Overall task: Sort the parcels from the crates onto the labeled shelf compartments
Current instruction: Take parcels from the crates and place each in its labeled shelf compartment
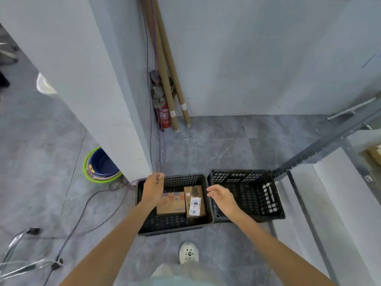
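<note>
Two black plastic crates stand side by side on the grey floor. The left crate holds two cardboard parcels: a wider printed box and a narrow box with a white label. The right crate shows no parcel inside. My left hand hovers over the left crate's far left corner, fingers loosely curled, holding nothing. My right hand hangs above the gap between the crates, fingers relaxed and empty. A metal shelf frame rises at the right; its labels are not visible.
A white wall corner stands just behind the left crate. A red extinguisher and cardboard tubes lean in the corner. Cables trail across the floor at left, near a blue and green bucket. My shoe is in front of the crates.
</note>
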